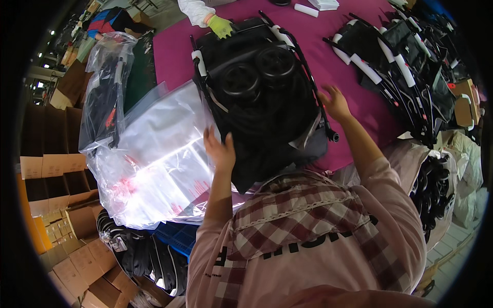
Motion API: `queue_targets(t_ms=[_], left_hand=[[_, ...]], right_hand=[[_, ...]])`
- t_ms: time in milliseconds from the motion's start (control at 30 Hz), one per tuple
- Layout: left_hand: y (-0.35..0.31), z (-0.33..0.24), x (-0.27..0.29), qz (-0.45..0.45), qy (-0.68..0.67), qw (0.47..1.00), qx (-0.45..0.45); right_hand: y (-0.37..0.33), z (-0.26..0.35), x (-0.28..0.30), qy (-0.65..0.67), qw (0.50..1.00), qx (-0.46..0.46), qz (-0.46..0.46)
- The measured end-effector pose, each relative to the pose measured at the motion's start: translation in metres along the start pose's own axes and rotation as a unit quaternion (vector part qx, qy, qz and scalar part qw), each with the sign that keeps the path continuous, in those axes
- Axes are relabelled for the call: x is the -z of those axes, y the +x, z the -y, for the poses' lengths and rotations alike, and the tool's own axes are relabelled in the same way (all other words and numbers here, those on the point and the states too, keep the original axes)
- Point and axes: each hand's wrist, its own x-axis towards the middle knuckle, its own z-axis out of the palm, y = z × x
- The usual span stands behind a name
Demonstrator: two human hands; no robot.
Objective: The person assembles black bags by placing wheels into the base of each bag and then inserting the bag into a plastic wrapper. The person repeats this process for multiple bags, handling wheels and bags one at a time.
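Observation:
A folded black stroller (269, 110) lies in front of me, two dark wheels on its upper side and white foam sleeves on its frame tubes. My left hand (221, 150), fingers apart and holding nothing, is at the stroller's lower left side, over the edge of clear plastic bags. On the other side, my right hand (336, 104) is open beside the right frame tube; whether its fingertips touch the tube I cannot tell. Large clear plastic bags (159, 146) with red print lie flat to the left. A co-worker's yellow-green gloved hand (221, 26) rests at the stroller's far end.
More folded strollers (400, 61) are heaped at the right of the magenta table (174, 49). A bagged stroller (105, 87) stands at the left. Open cardboard boxes (56, 164) stack up beyond it. Black wheels (431, 192) fill a sack at lower right. Another person (110, 20) bends far left.

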Motion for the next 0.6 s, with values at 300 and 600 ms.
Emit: queue_targets(t_ms=[300, 600], left_hand=[[-0.128, 0.026, -0.004, 0.222, -0.168, 0.930, 0.241], [-0.031, 0.040, -0.041, 0.109, -0.427, 0.784, 0.437]], right_hand=[[-0.151, -0.053, -0.052, 0.301, 0.876, -0.355, 0.129], [-0.045, -0.069, -0.094, 0.321, 0.866, -0.381, 0.034]])
